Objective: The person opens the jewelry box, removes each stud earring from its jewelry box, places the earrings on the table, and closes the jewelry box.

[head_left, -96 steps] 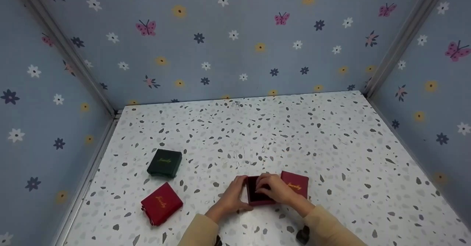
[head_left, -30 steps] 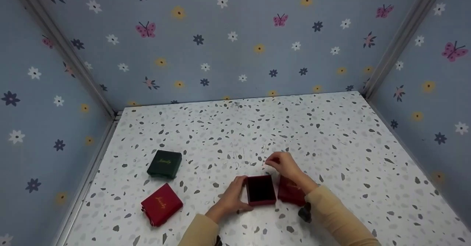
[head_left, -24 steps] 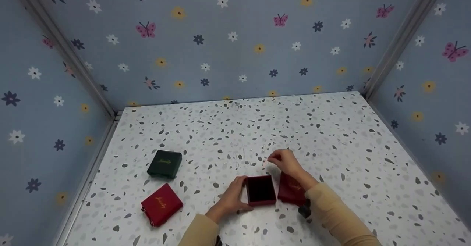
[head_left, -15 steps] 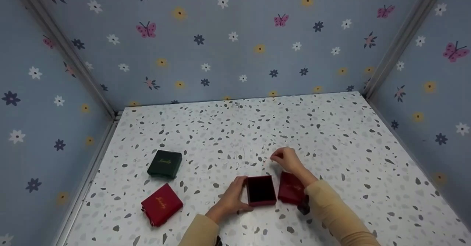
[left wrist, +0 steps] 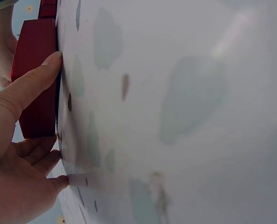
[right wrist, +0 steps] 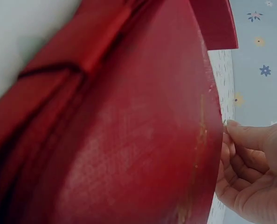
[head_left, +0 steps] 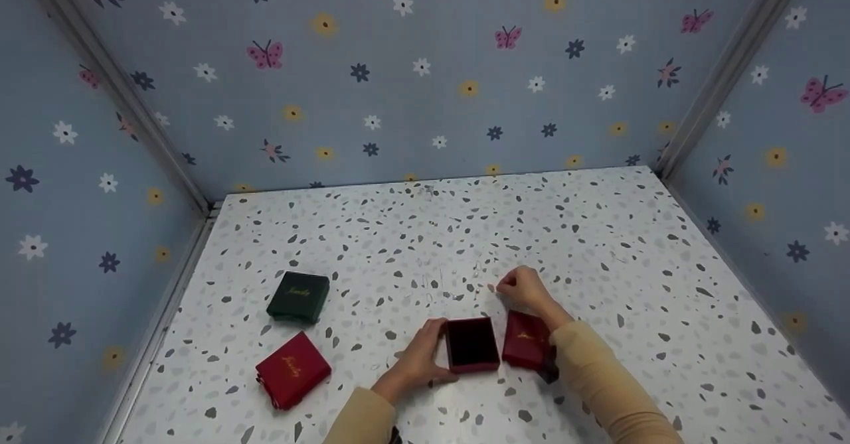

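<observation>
A red jewellery box [head_left: 472, 344] stands without its lid on the table, its inside dark. My left hand [head_left: 420, 356] grips it at the left, with the thumb on the near side, as the left wrist view also shows. Beyond the box to the right, my right hand [head_left: 528, 288] is low over the table. Its thumb and finger pinch a tiny pale thing [right wrist: 225, 122], too small to identify. A red lid [head_left: 524, 341] with gold lettering and ribbon lies right of the box, under the right forearm; it fills much of the right wrist view.
A dark green box [head_left: 298, 296] and another red box [head_left: 293, 371], both with gold lettering, lie to the left. Several thin, shiny bits [head_left: 428, 296] are on the speckled table beyond the open box. Flowered walls [head_left: 425, 99] enclose the back and sides.
My right hand has left the inside of the box and moved away from me, then slightly right above the table. The left hand and the boxes have stayed in place.
</observation>
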`<state>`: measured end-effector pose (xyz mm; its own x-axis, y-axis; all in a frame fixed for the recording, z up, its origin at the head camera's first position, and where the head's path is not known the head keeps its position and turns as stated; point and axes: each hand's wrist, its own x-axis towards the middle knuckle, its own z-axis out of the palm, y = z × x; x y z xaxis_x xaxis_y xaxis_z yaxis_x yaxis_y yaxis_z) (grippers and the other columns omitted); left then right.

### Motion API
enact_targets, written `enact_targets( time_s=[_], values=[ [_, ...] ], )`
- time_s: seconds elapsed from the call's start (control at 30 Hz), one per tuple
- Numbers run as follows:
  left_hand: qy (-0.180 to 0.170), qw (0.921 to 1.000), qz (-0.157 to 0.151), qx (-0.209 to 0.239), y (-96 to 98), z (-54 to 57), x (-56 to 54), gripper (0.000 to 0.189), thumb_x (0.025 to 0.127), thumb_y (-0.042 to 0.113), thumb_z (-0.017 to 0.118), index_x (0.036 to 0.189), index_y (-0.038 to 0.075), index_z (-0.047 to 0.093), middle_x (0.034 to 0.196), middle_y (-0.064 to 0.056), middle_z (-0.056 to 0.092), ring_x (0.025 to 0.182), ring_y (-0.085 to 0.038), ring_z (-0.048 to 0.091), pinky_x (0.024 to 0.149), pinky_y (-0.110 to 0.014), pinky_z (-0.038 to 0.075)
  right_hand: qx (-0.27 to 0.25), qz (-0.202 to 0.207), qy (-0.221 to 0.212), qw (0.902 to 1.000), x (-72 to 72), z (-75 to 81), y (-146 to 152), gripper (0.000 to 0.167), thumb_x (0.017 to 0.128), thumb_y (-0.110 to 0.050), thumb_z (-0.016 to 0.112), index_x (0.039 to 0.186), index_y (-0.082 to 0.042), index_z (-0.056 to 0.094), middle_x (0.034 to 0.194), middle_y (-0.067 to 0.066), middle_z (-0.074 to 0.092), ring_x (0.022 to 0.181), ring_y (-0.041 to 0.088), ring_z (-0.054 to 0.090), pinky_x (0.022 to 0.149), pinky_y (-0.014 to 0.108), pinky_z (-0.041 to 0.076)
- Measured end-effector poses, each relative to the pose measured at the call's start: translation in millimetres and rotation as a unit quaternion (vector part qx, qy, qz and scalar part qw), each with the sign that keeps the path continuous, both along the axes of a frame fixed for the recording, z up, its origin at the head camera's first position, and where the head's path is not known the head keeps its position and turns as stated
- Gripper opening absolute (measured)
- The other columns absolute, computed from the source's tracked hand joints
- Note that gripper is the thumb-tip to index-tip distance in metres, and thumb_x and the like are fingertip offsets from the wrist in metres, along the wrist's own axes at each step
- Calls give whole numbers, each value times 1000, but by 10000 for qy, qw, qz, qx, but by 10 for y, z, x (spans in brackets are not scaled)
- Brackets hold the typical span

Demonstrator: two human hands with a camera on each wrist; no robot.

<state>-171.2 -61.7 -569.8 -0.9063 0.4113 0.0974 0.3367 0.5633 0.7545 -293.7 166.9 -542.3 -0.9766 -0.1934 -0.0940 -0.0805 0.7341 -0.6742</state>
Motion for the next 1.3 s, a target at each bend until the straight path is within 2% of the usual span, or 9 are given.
enact_targets(
  time_s=[0.3, 0.57, 0.7, 1.03, 1.3],
  values=[
    [-157, 9999, 36, 24, 2, 5, 1, 91, 54, 17, 83, 128, 0, 33, 123, -10, 40, 116, -27, 38, 100, -38, 29, 105, -82, -340, 9993, -29, -14, 45, 6, 76, -7, 65, 74, -2, 68, 65, 3, 60, 56, 13, 53, 51, 24, 45],
    [-116, 9999, 75, -91, 11, 16, 3, 89, 53, 17, 83, 126, 3, 35, 120, -10, 41, 113, -26, 40, 99, -39, 30, 85, 122, 223, 9996, -22, -31, 75, 7, 73, -4, 64, 71, 1, 69, 67, 7, 64, 60, 12, 55, 60, 28, 48],
    [-131, 9999, 81, -72, 11, 17, -1, 89, 53, 17, 83, 126, 3, 35, 120, -10, 41, 112, -26, 40, 99, -39, 30, 94, 91, 167, 9998, -18, -21, 84, 8, 74, -5, 63, 72, 1, 69, 67, 7, 63, 58, 12, 54, 58, 28, 48],
    [107, 9999, 20, 7, 10, -1, -3, 88, 52, 16, 84, 124, 0, 35, 116, -11, 42, 110, -27, 42, 98, -38, 32, -16, 208, -108, 9997, 9, 38, 96, 11, 79, -8, 62, 79, 2, 68, 65, 7, 61, 55, 13, 53, 51, 25, 46],
    [-95, 9999, 81, 25, 18, -4, -6, 90, 52, 16, 83, 126, 2, 35, 118, -9, 42, 111, -26, 41, 98, -38, 31, 45, 687, 480, 9965, 139, 61, 148, 16, 78, -10, 65, 87, 3, 66, 78, 8, 62, 72, 20, 57, 67, 34, 48]
  ],
)
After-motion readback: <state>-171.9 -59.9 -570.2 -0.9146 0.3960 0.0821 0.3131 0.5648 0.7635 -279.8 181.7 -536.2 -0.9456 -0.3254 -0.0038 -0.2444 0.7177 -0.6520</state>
